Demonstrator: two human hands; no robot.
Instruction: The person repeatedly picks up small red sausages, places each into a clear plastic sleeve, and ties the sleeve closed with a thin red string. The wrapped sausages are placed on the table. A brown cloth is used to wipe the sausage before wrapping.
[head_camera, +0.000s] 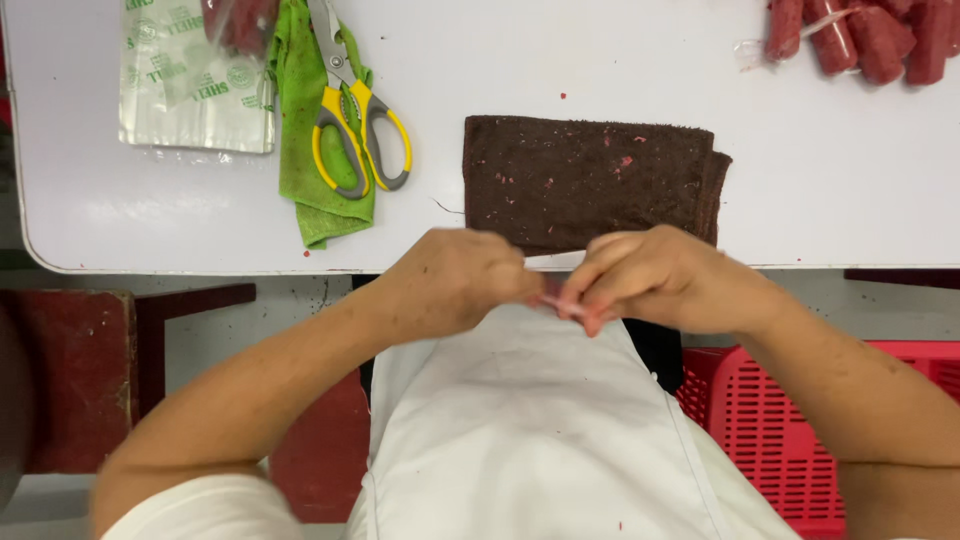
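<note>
Both hands, left hand (462, 278) and right hand (655, 278), pinch shut on a small pink scrap (560, 303), mostly hidden between fingertips, just below the fuzzy brown towel (590, 180).

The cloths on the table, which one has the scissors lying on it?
The green cloth, crumpled at the left, has the yellow-handled scissors on it. The brown towel lies folded flat, bare except for pink crumbs, nearer both hands.

Bright, even overhead light is washing the white desk (600, 60) beyond the hands, giving faint glare and only soft shadows. Motion blur is smearing the left hand (455, 280) and right hand (655, 278); the lower-left corner is blurring too.
</note>
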